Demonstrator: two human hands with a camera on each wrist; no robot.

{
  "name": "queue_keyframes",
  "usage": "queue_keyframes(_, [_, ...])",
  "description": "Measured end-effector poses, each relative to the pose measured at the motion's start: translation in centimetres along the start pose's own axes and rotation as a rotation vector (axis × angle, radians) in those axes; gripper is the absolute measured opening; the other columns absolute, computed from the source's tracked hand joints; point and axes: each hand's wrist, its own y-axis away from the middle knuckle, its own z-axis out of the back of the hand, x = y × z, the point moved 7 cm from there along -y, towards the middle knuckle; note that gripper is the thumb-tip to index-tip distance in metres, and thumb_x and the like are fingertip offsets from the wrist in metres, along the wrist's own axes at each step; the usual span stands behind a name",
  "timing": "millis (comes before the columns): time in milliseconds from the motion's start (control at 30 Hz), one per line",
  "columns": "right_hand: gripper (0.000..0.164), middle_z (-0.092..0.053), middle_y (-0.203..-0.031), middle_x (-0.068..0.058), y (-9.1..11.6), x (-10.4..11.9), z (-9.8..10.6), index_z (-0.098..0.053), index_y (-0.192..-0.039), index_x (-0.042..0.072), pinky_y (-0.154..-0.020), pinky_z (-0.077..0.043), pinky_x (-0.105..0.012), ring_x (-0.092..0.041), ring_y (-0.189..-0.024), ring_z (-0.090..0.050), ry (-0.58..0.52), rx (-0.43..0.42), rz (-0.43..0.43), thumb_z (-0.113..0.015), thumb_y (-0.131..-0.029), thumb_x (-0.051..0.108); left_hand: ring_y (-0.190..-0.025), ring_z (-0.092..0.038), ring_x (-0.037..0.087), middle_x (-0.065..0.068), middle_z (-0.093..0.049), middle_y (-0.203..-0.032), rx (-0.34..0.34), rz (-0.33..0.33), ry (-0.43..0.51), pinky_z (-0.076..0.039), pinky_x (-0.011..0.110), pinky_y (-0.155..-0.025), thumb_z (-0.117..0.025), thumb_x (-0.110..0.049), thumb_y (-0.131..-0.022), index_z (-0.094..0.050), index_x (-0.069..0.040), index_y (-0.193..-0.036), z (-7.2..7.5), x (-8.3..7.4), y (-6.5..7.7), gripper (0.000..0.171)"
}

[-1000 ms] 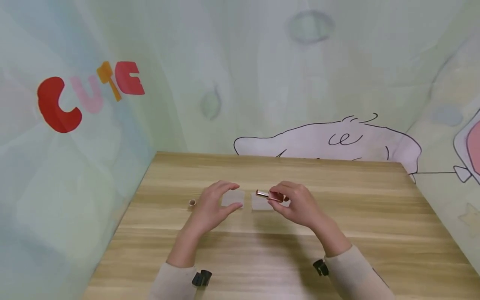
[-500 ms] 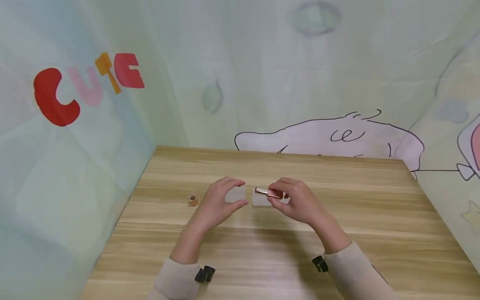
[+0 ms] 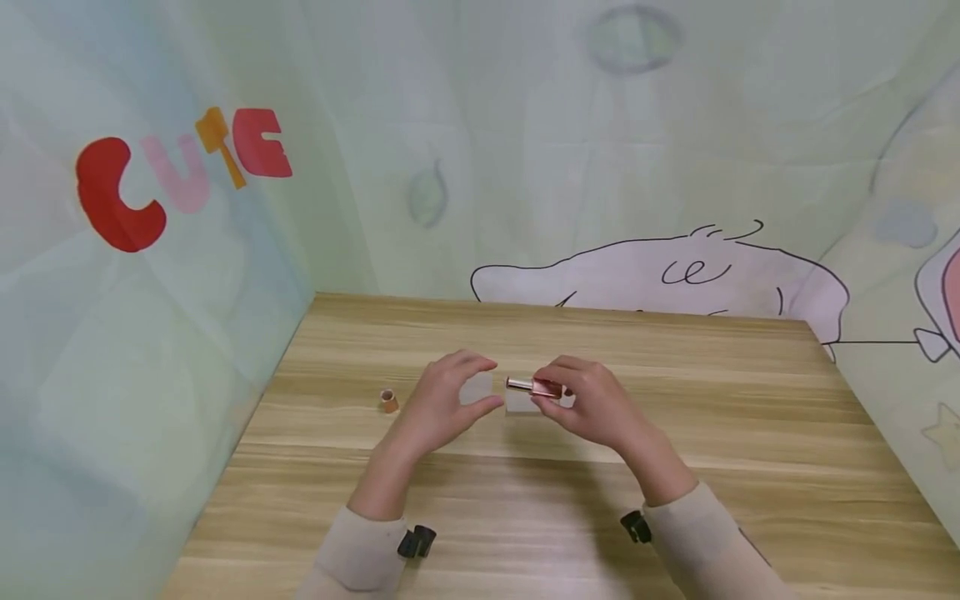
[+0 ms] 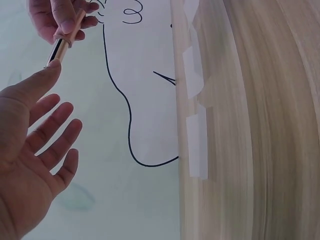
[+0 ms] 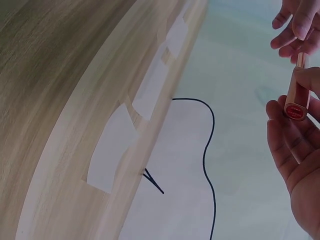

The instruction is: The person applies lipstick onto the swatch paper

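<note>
A lipstick point(image 3: 546, 388) with a shiny metal neck and a reddish-gold base lies level in my right hand point(image 3: 596, 404). Thumb and fingertips pinch it by the base, its bare end pointing left; a red label point(image 5: 296, 112) shows on the bottom. My left hand point(image 3: 441, 402) hovers just left of that end, thumb and fingers spread apart, holding nothing. In the left wrist view the thumb tip overlaps the lipstick's end, but the head view shows a gap. Left of the left hand, a small hollow copper-coloured cap point(image 3: 388, 401) stands on the table, opening upward.
Two flat white rectangles point(image 3: 477, 388) lie on the wood-grain table point(image 3: 480, 500) beneath and between the hands. White pieces point(image 4: 197, 145) also show on the table in both wrist views. A printed backdrop point(image 3: 480, 150) rises behind the table and at its left.
The left hand has shifted right, nearer the lipstick's end. The right hand has moved slightly left, still gripping the lipstick. The head view has tilted slightly, and the cap shows more fully.
</note>
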Motion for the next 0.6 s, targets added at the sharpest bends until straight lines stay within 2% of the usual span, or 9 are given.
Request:
queue_keyframes(267, [0.013,-0.067,-0.084,0.002,-0.5,0.3,-0.4,-0.075,-0.096,0.007,-0.062,-0.052,-0.025,-0.007,-0.071,-0.058,0.028,0.006,0.021,-0.081,-0.086,0.013,-0.113,-0.064,0.023,0.003,-0.069,-0.119,0.01,-0.012,-0.03,-0.047,0.047,-0.1,-0.084,-0.026,-0.085,-0.07,-0.008,-0.122,-0.5,-0.5,-0.4,0.044])
queue_keyframes(600, [0.011,-0.067,-0.083,0.003,-0.7,0.9,-0.6,-0.074,-0.094,0.007,-0.061,-0.051,-0.023,-0.006,-0.069,-0.058,0.038,0.005,0.057,-0.08,-0.086,0.012,-0.11,-0.064,0.021,0.002,-0.069,-0.115,0.046,-0.051,-0.067,-0.047,0.043,-0.095,-0.083,-0.03,-0.086,-0.071,-0.008,-0.121,-1.1,-1.4,-0.8,0.043])
